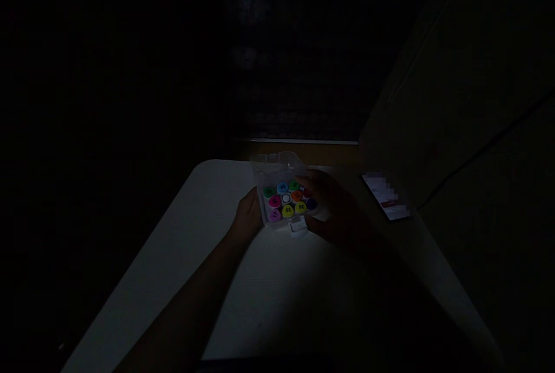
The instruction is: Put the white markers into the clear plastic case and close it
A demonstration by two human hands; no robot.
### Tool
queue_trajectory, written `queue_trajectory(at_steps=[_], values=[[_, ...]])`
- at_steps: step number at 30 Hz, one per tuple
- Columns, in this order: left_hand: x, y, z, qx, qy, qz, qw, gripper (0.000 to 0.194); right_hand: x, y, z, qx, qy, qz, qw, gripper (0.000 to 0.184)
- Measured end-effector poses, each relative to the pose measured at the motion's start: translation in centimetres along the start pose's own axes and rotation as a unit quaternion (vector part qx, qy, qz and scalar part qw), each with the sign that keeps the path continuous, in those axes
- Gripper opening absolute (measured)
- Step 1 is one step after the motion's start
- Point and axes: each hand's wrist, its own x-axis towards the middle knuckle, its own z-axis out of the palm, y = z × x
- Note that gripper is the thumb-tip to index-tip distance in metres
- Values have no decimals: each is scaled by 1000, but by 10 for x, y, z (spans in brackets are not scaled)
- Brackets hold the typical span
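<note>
A clear plastic case with its lid raised stands above the white table, tilted towards me. Inside are rows of marker pens, their coloured, numbered round caps facing up. My left hand is wrapped around the left side of the case, its fingers mostly hidden behind it. Over the right end reaches my right hand, thumb and index finger apart. Its index fingertip lies over a green cap, and the thumb is near the front latch. Whether it touches a marker I cannot tell.
The white table stretches towards me. A phone with a lit screen lies at its right side, with a dark cable running up to the right. Behind the table is a dark wall; the room is very dim.
</note>
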Motion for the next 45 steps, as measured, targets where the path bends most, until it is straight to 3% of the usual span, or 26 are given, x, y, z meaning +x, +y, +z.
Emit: queue_trajectory(at_steps=[2,4,7,11,15,20,24,26,30,36,41,45], values=[[0,-5,1,2,-17,7,1000,33,-1,1,-1,-11,35,2,999,57],[0,-11,3,-63,-47,7,997,47,-2,2,-2,-17,64,4,998,57],[-2,-19,3,-130,-119,2,984,60,-1,1,-7,-14,69,21,997,55],[-11,-20,-1,-70,-196,23,978,69,0,-4,-12,14,48,49,998,58],[-18,-10,-3,-7,-206,76,975,80,-2,-6,-14,27,35,47,998,65],[-20,-5,-1,74,-225,131,963,91,-3,-9,-15,26,39,80,996,60],[-24,-9,7,250,-248,149,924,86,-5,-6,-11,63,34,93,993,63],[-27,-10,11,292,-239,139,916,84,-6,-4,-10,85,18,89,992,70],[-27,-10,13,299,-224,139,917,80,-6,-2,-10,99,13,75,992,85],[-24,-13,11,271,-246,158,917,77,-4,-1,-10,108,27,31,993,86],[-24,-16,11,224,-251,151,929,74,-5,-7,-13,46,68,28,996,90],[-24,-15,9,226,-265,144,926,60,-6,-15,-14,29,89,10,996,90]])
